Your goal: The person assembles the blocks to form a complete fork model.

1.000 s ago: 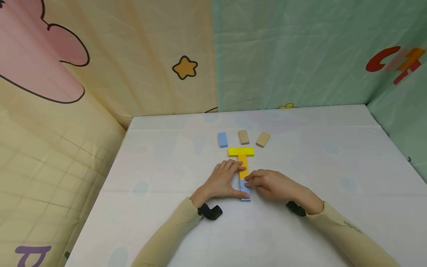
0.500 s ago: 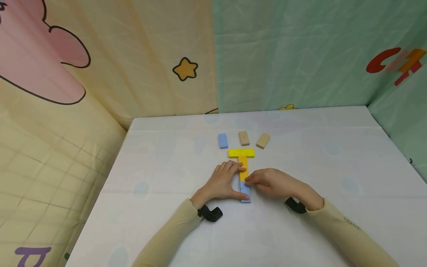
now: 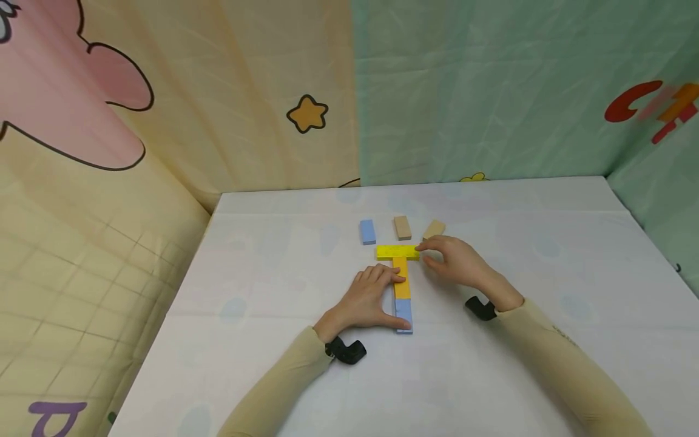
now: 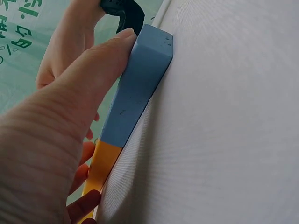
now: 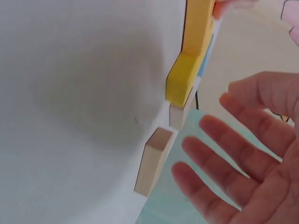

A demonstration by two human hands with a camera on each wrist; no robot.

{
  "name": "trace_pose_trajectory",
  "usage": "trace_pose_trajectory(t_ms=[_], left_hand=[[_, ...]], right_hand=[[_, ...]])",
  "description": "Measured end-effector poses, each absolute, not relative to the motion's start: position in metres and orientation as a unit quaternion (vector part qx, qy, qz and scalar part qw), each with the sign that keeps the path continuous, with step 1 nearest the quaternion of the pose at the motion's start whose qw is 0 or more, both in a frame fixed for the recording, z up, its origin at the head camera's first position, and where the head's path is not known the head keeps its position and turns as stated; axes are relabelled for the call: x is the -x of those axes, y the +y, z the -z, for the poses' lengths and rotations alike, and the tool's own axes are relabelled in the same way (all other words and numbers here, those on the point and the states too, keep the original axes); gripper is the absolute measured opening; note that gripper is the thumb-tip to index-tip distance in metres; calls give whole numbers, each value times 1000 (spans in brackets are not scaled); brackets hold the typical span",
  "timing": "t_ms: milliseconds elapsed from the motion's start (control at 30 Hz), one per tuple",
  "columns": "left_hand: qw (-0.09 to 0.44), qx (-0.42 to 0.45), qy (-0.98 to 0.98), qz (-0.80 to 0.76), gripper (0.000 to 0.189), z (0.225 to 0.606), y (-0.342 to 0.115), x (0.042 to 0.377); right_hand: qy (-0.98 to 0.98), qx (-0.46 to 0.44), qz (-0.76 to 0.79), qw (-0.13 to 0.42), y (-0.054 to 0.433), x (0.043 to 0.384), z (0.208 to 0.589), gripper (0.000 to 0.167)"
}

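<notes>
Yellow block (image 3: 394,253) lies on the surface (image 3: 273,261) across the far end of the orange block (image 3: 402,290), long axis left to right. Right hand (image 3: 459,261) is nearer, just beyond its right end: thumb and index close together, other fingers spread, holding nothing. Left hand (image 3: 364,300) rests extended thumb and relaxed fingers along the orange and near blue block (image 3: 403,308).

An orange star (image 3: 307,114) decorates the beige curtain (image 3: 256,145).

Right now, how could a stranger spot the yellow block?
On the white table, find the T of blocks where the left hand rests. The yellow block is its far crossbar, the only bright yellow piece, lying crosswise to the orange block.
</notes>
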State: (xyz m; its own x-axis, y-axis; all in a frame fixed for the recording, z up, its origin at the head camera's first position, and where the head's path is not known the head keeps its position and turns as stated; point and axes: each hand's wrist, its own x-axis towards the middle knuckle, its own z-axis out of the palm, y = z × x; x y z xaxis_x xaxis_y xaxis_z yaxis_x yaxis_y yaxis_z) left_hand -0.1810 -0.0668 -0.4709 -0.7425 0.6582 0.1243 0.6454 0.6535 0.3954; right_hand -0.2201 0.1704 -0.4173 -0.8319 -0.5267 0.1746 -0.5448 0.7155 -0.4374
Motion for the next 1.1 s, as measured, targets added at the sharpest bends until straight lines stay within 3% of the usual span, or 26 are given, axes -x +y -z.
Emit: trace_pose_trajectory(t_ms=[233, 500, 733, 1100], left_hand=[[12, -355, 912, -207, 90, 470, -68, 181], [12, -354, 912, -205, 90, 470, -69, 180], [10, -357, 911, -208, 89, 473, -69, 181], [9, -359, 910, -207, 90, 473, -67, 182]], right_hand=[[-950, -223, -214, 48, 174, 240, 414, 31], [-968, -168, -189, -6, 175, 256, 413, 54], [-967, -150, -203, -38, 174, 262, 419, 59], [-972, -120, -196, -41, 176, 269, 425, 57]])
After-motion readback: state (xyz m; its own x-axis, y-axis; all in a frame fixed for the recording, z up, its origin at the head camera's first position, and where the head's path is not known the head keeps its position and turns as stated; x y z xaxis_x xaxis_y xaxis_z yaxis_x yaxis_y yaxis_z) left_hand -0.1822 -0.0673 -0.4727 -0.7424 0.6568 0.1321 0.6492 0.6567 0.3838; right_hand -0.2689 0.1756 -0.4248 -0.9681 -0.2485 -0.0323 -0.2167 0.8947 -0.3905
